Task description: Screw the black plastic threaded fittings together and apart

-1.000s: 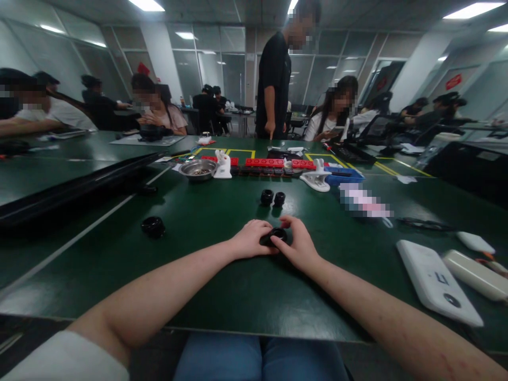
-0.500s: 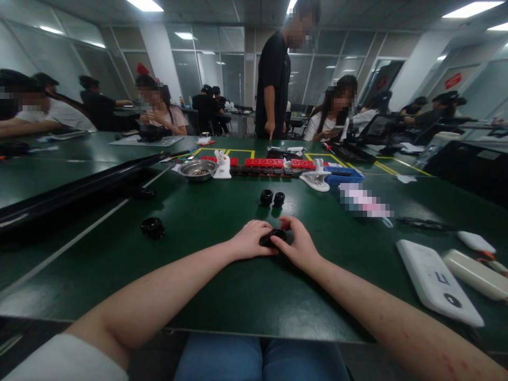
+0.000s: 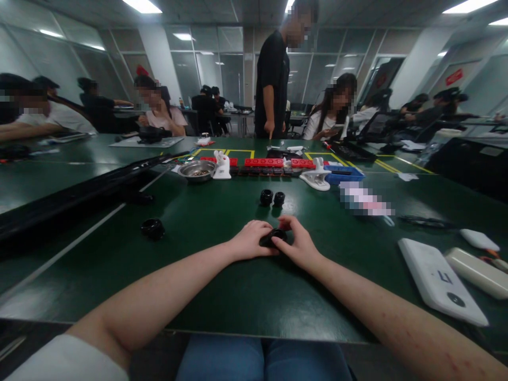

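Observation:
Close in front of me, both hands grip one black round part (image 3: 273,237) with a ring-shaped opening, low over the green table (image 3: 222,286). My left hand (image 3: 251,239) is closed on its left side. My right hand (image 3: 298,241) holds the right side, thumb on the near rim and fingers curled behind. My fingers hide much of the part, and I cannot tell its exact kind. Just beyond my hands stand two similar black ribbed parts, a left one (image 3: 266,198) and a right one (image 3: 279,199). Another black ring-shaped part (image 3: 153,228) lies farther left.
A metal bowl (image 3: 196,171) holds small pieces. Beyond are white clamps (image 3: 317,174), red strips (image 3: 264,162) and a blue tray (image 3: 343,174). A long black bar (image 3: 79,188) lies left, a white device (image 3: 442,280) right. A person in black (image 3: 272,79) stands across the table.
My hands and the held black part stay almost in the same place. The view has shifted very slightly. Across the table on the left, a seated person's hands have lowered.

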`<action>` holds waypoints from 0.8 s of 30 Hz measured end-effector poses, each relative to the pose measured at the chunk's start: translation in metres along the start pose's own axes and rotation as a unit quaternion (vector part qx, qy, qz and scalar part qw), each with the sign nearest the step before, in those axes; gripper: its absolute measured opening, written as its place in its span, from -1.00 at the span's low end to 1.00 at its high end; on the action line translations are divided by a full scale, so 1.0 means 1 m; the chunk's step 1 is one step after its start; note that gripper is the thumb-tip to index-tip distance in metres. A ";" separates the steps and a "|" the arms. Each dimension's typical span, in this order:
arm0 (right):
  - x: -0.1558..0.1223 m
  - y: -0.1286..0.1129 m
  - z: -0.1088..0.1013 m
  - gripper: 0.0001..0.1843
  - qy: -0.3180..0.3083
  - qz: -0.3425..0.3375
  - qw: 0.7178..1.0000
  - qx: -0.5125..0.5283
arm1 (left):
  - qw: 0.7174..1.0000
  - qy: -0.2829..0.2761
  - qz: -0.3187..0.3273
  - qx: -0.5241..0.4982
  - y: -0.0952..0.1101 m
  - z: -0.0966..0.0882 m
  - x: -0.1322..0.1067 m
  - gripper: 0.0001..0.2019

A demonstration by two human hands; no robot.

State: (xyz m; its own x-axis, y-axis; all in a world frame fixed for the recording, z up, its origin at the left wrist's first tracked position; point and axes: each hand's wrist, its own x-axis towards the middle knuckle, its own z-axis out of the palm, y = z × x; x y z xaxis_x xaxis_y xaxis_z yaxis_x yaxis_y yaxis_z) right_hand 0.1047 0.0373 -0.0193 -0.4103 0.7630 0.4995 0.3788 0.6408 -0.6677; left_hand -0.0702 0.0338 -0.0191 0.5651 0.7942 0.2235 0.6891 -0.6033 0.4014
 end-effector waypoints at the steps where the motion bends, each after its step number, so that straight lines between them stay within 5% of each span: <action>1: 0.000 0.000 -0.001 -0.57 -0.016 -0.011 1.000 0.021 | 1.000 -0.001 0.000 0.000 0.001 -0.001 0.000 -0.56; 5: -0.002 -0.001 -0.003 -0.47 -0.053 -0.048 0.995 0.069 | 1.000 -0.006 -0.005 0.000 0.002 -0.002 0.000 -0.54; 13: 0.000 0.002 0.000 -0.50 0.010 0.009 0.999 -0.029 | 1.000 -0.007 -0.002 0.006 -0.001 0.001 0.001 -0.59; 20: -0.003 -0.004 -0.004 -0.43 -0.059 -0.045 0.996 0.057 | 1.000 -0.014 -0.001 0.009 0.001 -0.002 0.000 -0.55; 24: -0.003 -0.001 -0.003 -0.42 -0.013 -0.019 1.000 0.000 | 1.000 -0.014 0.001 0.006 0.001 -0.002 0.001 -0.57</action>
State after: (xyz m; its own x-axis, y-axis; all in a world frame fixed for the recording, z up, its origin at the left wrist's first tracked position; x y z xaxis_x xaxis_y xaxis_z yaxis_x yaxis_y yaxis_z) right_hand 0.1084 0.0347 -0.0183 -0.4462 0.7353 0.5101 0.3627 0.6697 -0.6480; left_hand -0.0696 0.0340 -0.0170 0.5797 0.7902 0.1990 0.6929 -0.6065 0.3900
